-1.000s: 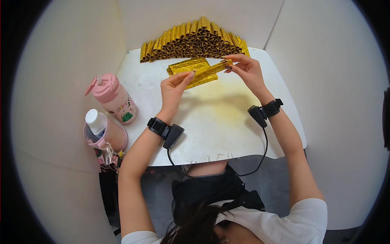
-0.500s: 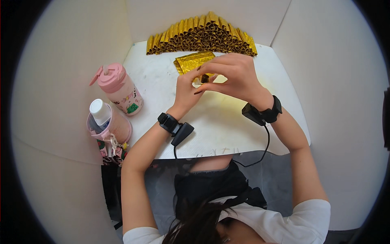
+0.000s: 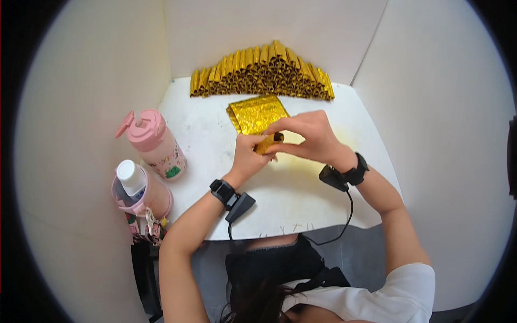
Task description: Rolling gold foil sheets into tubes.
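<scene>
A small gold foil paper roll is held above the middle of the white table, its dark open end turned up and to the right. My left hand is closed around its lower left part. Thumb and fingers of my right hand curve around the open end from the right, one on each side of it. Just beyond the hands lies a stack of flat gold foil sheets, its near right corner covered by my right hand.
Against the back wall rises a pile of gold rolls. At left stand a pink bottle with a straw lid and a pink cup holder containing a white-capped bottle. Black wrist devices trail cables over the table. White walls enclose the sides.
The view has tilted, so everything sits lower in the picture. The roll now shows plainly between my hands, and my right hand has narrowed around its end.
</scene>
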### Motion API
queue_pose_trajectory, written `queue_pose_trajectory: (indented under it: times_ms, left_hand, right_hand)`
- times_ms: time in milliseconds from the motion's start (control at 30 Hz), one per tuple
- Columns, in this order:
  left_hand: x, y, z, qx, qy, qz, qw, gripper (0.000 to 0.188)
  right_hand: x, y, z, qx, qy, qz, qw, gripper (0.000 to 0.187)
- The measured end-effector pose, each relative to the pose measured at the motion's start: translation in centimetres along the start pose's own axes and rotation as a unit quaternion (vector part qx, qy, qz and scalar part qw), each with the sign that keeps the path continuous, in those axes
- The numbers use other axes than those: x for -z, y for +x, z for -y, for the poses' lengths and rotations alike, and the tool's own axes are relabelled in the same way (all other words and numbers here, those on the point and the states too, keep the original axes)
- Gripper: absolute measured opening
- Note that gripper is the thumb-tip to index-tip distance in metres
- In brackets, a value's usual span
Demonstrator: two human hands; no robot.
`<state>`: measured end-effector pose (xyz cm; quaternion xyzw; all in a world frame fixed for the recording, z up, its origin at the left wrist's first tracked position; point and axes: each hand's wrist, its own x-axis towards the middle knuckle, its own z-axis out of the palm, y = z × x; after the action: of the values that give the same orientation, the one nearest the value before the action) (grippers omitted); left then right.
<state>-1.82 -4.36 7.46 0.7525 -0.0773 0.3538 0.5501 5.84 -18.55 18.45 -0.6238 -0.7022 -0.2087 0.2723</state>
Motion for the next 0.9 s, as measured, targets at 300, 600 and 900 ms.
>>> queue_pose_trajectory:
  times_ms: [300,600,900]
  left_hand:
    - [-0.2,-0.4,0.7,0.099,-0.087,-0.004,0.991,0.010]
    - [0.0,0.3,0.5,0.168,-0.113,-0.066,0.977,0.021]
    - [0.0,0.8,0.7,0.263,-0.234,-0.007,0.936,0.037]
  right_hand:
    - [-0.9,1.1,-1.1,-0.042,0.118,0.026,0.992,0.018]
    - [2.0,5.4,-3.6,-0.089,0.174,0.019,0.981,0.015]
    - [7.9,7.3,-12.6,-0.041,-0.149,-0.371,0.916,0.019]
